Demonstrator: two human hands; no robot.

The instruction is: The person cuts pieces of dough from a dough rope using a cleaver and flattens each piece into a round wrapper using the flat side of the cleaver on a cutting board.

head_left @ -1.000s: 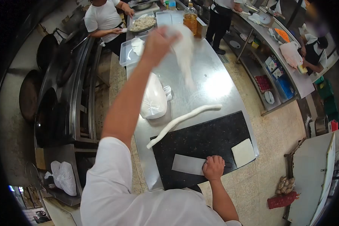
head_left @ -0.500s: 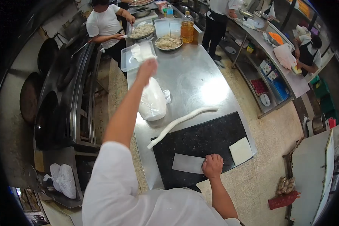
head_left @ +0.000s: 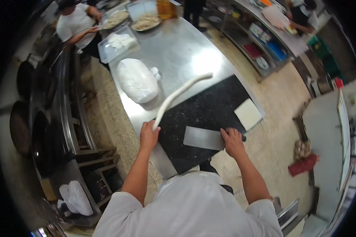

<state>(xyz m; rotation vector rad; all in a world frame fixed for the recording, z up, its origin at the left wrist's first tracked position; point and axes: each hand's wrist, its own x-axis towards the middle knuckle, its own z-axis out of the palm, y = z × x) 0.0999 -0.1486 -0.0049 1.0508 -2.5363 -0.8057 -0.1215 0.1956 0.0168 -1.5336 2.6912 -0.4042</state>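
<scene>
My left hand [head_left: 149, 135] is closed on the near end of a long white dough rope [head_left: 174, 96], at the left edge of the black board [head_left: 209, 106]. The rope curves away to the upper right, along the board's far edge. On the board's near side, my right hand [head_left: 233, 141] grips a wide cleaver [head_left: 203, 138] by its handle end, the blade lying flat and pointing left. A white square piece [head_left: 248, 114] lies at the board's right corner.
Beyond the board are a bagged white mass [head_left: 137, 81], a plastic tub [head_left: 118, 43] with white pieces, a plate of filling [head_left: 146, 23] and an oil bottle [head_left: 167, 8]. One person [head_left: 77, 25] stands far left, another [head_left: 304, 17] far right.
My left hand has come back from the tub to the dough rope's near end and closed on it. My right hand stays on the cleaver. The whole view has shifted and turned.
</scene>
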